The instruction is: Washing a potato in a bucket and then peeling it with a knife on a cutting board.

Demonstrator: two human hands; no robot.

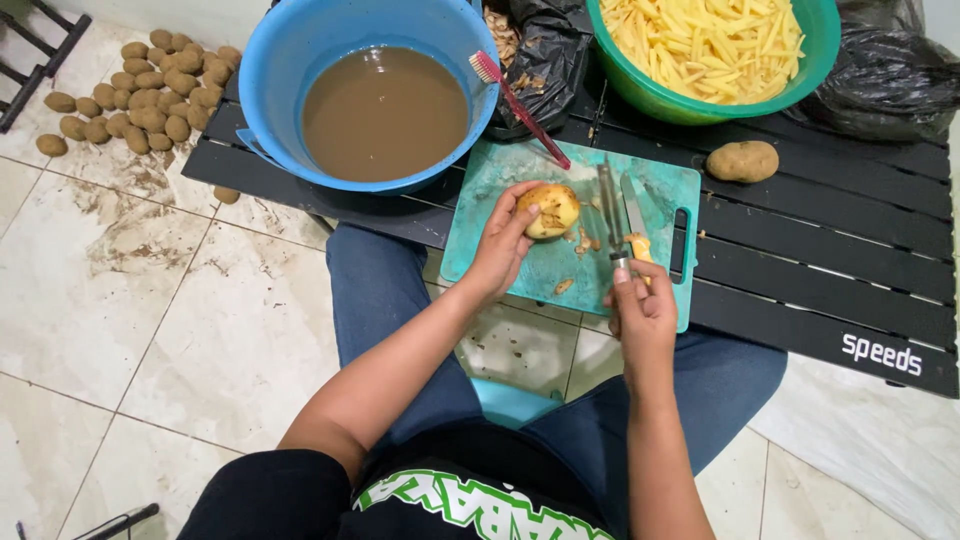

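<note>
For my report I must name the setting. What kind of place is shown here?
Probably a home or small food-stall preparation spot, set up on a tiled floor. A pile of unpeeled potatoes lies on the floor, a green basin of cut potato sticks stands on a low black slatted table, and a teal cutting board lies there too.

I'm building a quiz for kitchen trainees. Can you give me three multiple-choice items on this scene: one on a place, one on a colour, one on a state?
1. Where is the toothbrush?
A. floor
B. on the blue basin's rim
C. in the green bowl

2. What colour is the cutting board?
A. teal
B. red
C. white

3. How is the potato in the left hand?
A. sliced
B. partly peeled
C. boiled

Answers: 1 B, its head rests on the rim; 2 A, teal surface shows; 3 B, yellow flesh shows with skin patches left. The right hand holds a peeler.
</note>
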